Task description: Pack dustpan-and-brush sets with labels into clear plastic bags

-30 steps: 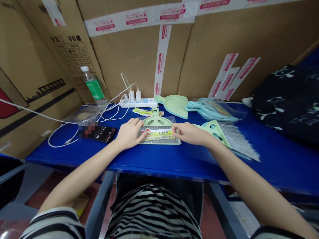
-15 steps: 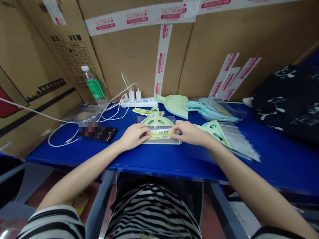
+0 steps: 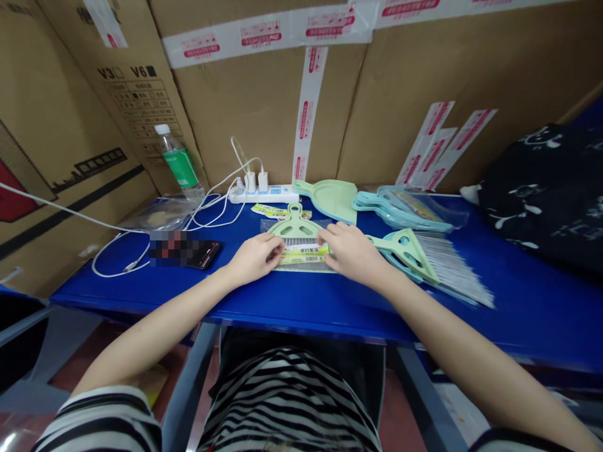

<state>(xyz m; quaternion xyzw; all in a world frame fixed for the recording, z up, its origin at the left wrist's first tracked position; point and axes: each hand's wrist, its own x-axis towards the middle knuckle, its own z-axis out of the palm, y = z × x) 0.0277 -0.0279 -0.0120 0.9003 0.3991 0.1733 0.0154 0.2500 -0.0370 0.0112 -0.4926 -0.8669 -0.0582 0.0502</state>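
Note:
In front of me on the table lies a light green hand brush (image 3: 295, 220) with grey bristles, over a clear plastic bag and a pale dustpan edge. A yellow and white paper label (image 3: 304, 252) runs across the bristles. My left hand (image 3: 255, 257) is closed, with its curled fingertips at the label's left end. My right hand (image 3: 354, 252) bends its fingers over the label's right end and hides that end. To the right, more green and blue brushes (image 3: 414, 257) lie with bristles pointing right.
A green dustpan (image 3: 332, 198) and bagged blue dustpans (image 3: 400, 207) lie behind. A power strip (image 3: 271, 193) with white cables, a phone (image 3: 207, 254), another label (image 3: 277, 212) and a bottle (image 3: 179, 160) are on the left. A dark patterned bag (image 3: 541, 194) stands right; cardboard (image 3: 254, 100) walls the back.
My right hand has shifted slightly up and left, and its fingers now reach over the label's right end onto the bristles. The left hand stays nearly in place.

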